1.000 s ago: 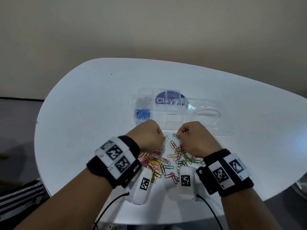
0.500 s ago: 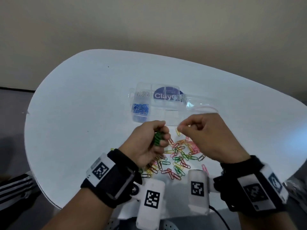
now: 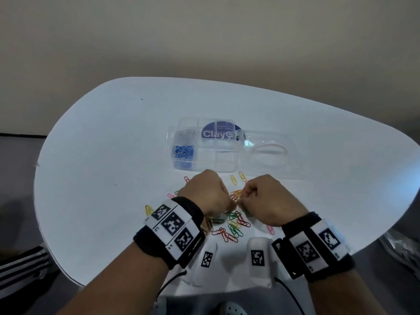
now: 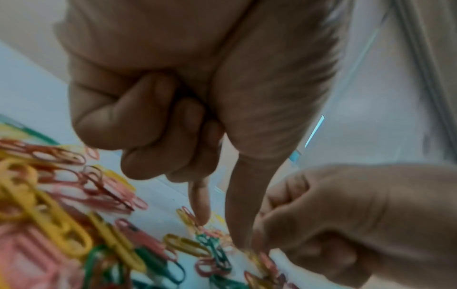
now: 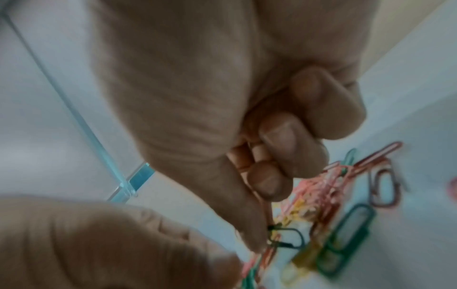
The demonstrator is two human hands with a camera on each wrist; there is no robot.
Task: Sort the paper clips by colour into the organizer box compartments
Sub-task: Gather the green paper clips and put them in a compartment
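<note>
I have brought both hands back down from in front of the organizer box (image 3: pixel 205 147) onto the paper clips (image 3: pixel 231 226) on the table (image 3: pixel 102 155). My left hand (image 3: pixel 205 193) and right hand (image 3: pixel 267 197) are curled, fingertips pinching into the pile; picking resumes, most colours unsorted.

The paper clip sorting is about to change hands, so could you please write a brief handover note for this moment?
Left hand: fingers curled, forefinger and thumb down in the loose clips; whether it holds any is unclear.
Right hand: grip on orange clips.
Organizer box: open on the table beyond the hands, lid to the right.
Done: blue clips in the near-left compartment, silver clips behind it.
Left: the mixed pile of yellow, green, red, pink and orange.
</note>
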